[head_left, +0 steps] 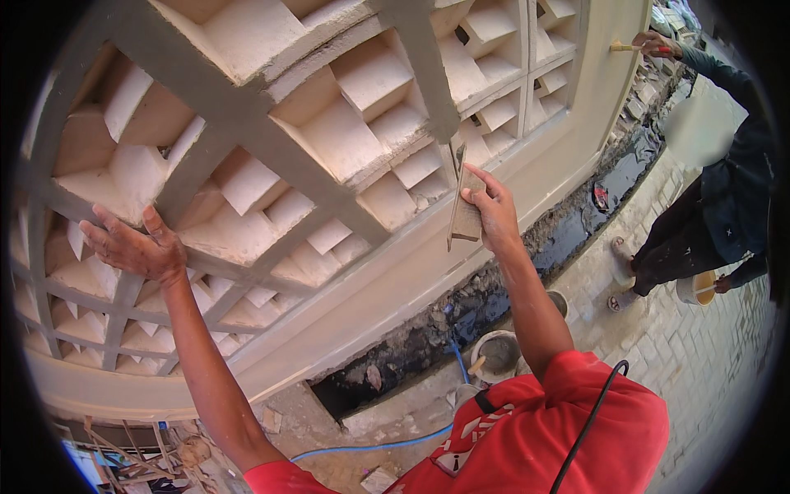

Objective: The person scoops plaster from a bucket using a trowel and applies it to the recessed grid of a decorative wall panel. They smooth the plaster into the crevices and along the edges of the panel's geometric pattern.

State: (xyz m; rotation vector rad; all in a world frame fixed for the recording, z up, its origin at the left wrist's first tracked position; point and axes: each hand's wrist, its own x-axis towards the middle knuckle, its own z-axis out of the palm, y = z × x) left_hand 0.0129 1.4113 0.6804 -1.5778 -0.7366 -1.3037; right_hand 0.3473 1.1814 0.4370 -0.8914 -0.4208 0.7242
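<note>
My right hand (492, 212) grips a flat plastering trowel (462, 202), its blade edge set against a grey cement rib of the lattice wall (247, 107). My left hand (136, 245) rests flat on another grey rib at the left, fingers spread, holding nothing. The wall is a grid of cream angled blocks framed by grey cement bands. Both forearms rise from my red shirt at the bottom.
A dark wet trench (568, 230) runs along the wall's foot. A bucket of grey mortar (498, 354) and a blue hose (370, 446) lie below. At right another person (724, 206) brushes the wall and carries a small pail (698, 288) on paving bricks.
</note>
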